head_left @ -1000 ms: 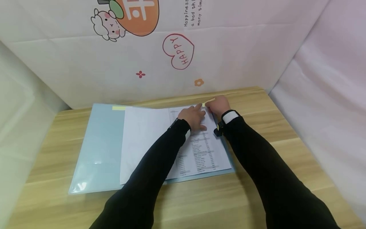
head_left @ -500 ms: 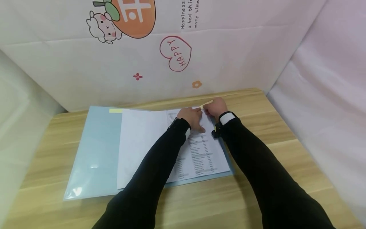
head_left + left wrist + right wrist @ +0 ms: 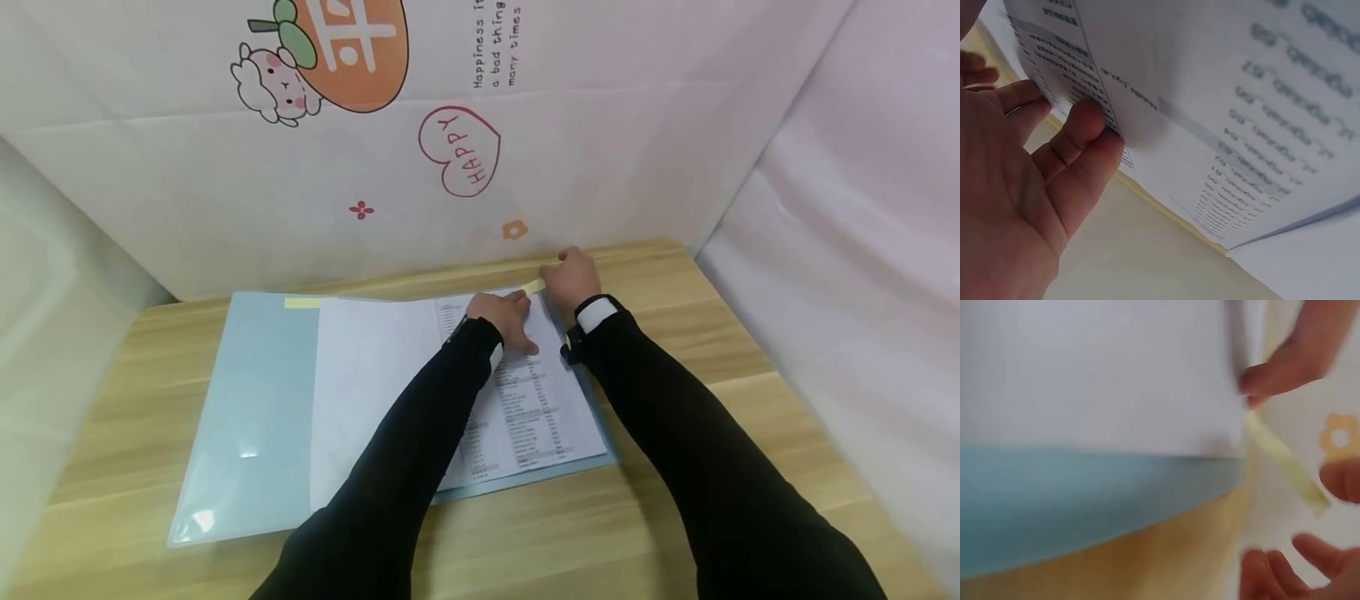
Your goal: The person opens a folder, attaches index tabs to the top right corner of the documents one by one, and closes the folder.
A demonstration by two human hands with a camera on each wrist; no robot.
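Observation:
A light-blue folder lies spread on the table, with white paper and a printed list inside. At the list's top right corner a pale yellow strip, like a sticky tab, sticks out past the edge. My left hand rests on the list; a fingertip touches the page edge where the strip begins. My right hand is just right of the strip. In the right wrist view its fingers are spread, apart from the strip's free end.
Another pale yellow strip lies at the top edge of the folder's left side. The wooden table meets a printed white cloth at the back. White cloth also hangs on both sides.
My right fingers, earlier pinching at the strip by the page corner, have moved off it to the right. The strip now shows between the hands. My left hand stays on the list.

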